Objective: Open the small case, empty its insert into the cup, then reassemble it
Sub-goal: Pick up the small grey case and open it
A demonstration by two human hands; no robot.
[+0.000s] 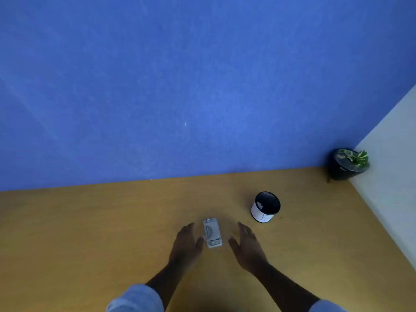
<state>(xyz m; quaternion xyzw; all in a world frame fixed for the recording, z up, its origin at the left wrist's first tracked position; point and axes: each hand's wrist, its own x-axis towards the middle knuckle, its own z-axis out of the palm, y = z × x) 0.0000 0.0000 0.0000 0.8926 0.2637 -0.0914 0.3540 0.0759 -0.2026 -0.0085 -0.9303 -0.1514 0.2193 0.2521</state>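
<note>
A small grey rectangular case (212,233) lies flat on the wooden table, its long side pointing away from me. My left hand (185,245) rests open just left of it, thumb close to the case's near corner. My right hand (246,245) is open a short way to the right of the case, not touching it. A white cup with a dark inside (265,207) stands upright further back and to the right. Whether the case is closed I cannot tell for sure; its lid looks flat.
The wooden table (112,233) meets a blue wall at the back. A white wall borders it on the right. A black pot with a small green plant (347,164) stands in the far right corner.
</note>
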